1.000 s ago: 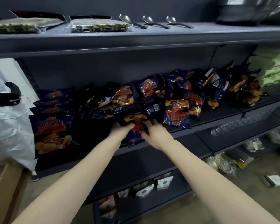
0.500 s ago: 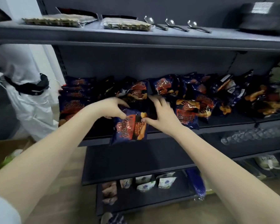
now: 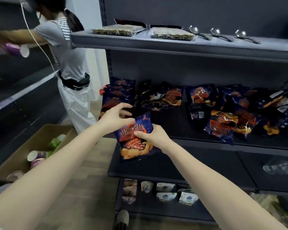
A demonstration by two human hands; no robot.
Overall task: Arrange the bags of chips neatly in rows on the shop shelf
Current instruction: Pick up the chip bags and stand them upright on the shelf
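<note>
A dark blue chip bag with orange and red print hangs upright in front of the middle shelf. My right hand grips its right side. My left hand pinches its top left corner, fingers curled. At the shelf's left end stands a row of upright chip bags. More bags lie jumbled in the middle and in a pile on the right. A bare stretch of shelf lies behind the held bag.
A person in a white outfit stands close on the left, reaching away. A cardboard box with cups sits on the floor below left. The top shelf holds flat packs and ladles. Lower shelves carry small pouches.
The bag has come further off the shelf and toward me. My view has swung left, bringing the other person and the cardboard box into sight.
</note>
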